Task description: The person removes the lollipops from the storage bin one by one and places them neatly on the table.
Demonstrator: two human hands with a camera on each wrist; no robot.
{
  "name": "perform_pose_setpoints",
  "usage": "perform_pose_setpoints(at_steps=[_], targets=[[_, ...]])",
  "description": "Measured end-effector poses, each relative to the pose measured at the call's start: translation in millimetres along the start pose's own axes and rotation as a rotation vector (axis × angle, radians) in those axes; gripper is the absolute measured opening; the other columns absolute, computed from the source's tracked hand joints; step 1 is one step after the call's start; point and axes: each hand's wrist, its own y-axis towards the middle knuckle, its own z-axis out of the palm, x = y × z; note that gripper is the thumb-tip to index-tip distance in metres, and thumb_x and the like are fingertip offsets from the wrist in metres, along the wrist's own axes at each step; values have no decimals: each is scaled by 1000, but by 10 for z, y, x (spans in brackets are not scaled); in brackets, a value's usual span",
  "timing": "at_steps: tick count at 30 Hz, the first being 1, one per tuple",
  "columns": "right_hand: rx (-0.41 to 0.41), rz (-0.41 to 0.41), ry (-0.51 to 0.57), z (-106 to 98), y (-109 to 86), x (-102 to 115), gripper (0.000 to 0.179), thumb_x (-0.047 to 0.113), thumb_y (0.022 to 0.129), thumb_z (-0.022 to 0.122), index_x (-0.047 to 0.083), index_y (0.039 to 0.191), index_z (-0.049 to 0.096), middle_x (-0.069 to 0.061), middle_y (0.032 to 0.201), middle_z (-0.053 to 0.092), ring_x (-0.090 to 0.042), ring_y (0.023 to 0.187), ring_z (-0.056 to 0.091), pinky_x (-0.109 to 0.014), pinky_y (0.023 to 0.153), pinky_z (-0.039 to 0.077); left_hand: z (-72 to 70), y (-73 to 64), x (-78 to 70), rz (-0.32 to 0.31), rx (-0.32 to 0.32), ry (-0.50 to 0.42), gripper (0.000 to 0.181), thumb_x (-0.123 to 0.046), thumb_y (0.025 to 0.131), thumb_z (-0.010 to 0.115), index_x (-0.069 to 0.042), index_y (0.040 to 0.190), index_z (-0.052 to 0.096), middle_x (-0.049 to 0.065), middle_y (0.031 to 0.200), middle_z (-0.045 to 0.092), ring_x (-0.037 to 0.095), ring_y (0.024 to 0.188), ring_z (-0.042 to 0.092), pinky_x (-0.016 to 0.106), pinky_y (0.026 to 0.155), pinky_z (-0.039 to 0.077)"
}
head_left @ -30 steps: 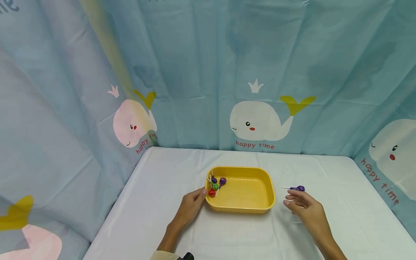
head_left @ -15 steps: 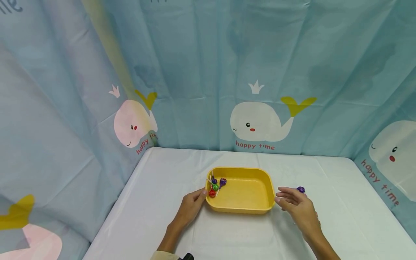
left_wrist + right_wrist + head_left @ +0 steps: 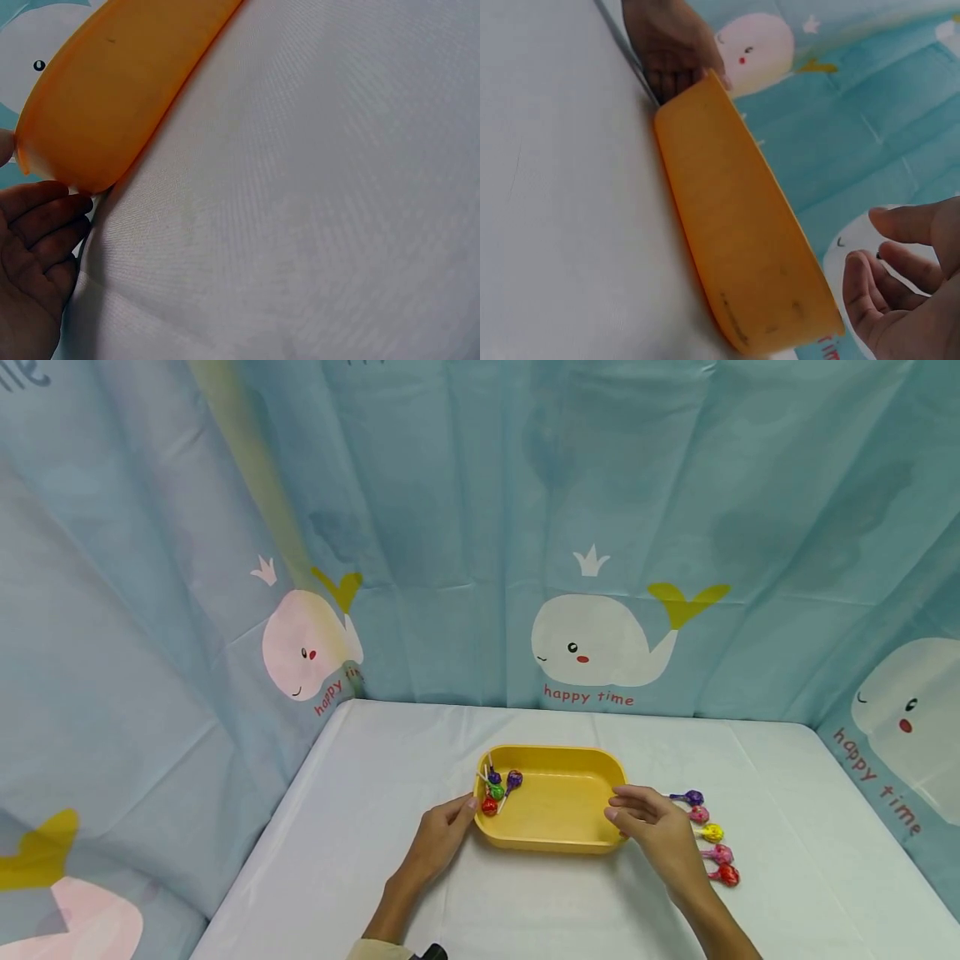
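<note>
In the head view a yellow plastic tray (image 3: pixel 555 843) sits on the white-covered table. My left hand (image 3: pixel 438 839) grips its left end, thumb at the rim and fingers against the outer wall; the left wrist view shows those fingers (image 3: pixel 52 217) near the tray's lower corner. Inside, at the left end, lie several wrapped lollipops, among them a red one (image 3: pixel 489 807), a green one (image 3: pixel 497 792) and a purple one (image 3: pixel 514 779). At the tray's right end hovers my right hand (image 3: pixel 660 835), fingers loosely bent, thumb apart from them, holding nothing visible.
Right of my right hand several lollipops lie in a column, including a purple one (image 3: pixel 694 797), a yellow one (image 3: pixel 712 833) and a red one (image 3: pixel 727 875). A blue whale-print curtain (image 3: pixel 450 527) hangs behind the table (image 3: pixel 360 793).
My right hand has moved left from the column of lollipops to the tray's right end, uncovering the lollipops beside it. The left hand and tray have stayed put.
</note>
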Motion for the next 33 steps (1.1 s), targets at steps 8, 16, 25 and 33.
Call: perform_pose_setpoints(at_steps=[8, 16, 25, 33], targets=[[38, -90, 55, 176, 22, 24, 38, 21, 97, 81, 4, 130, 71, -21, 124, 72, -12, 99, 74, -22, 82, 63, -5, 5, -8, 1, 3, -6, 58, -52, 110, 51, -8, 146, 65, 7, 146, 66, 34, 143, 56, 55, 120, 44], [36, -112, 8, 340, 119, 2, 42, 24, 95, 82, 4, 131, 72, -15, 122, 74, -13, 100, 71, -18, 83, 61, -8, 20, -1, 12, -6, -5, 56, -50, 110, 52, -8, 145, 66, 6, 145, 67, 33, 142, 57, 54, 119, 45], [55, -138, 26, 548, 216, 37, 34, 17, 94, 82, 6, 125, 75, -14, 113, 75, -18, 98, 71, -22, 81, 63, -12, 20, 15, 17, 3, -20, 55, -49, 111, 52, -9, 145, 65, 6, 145, 67, 32, 143, 57, 53, 120, 45], [54, -117, 30, 696, 305, 70, 31, 13, 95, 80, 4, 125, 75, -11, 108, 75, -19, 93, 73, -21, 79, 63, -14, 6, 3, 8, 4, -20, 55, -49, 111, 53, -8, 145, 65, 6, 145, 67, 32, 143, 57, 54, 120, 45]])
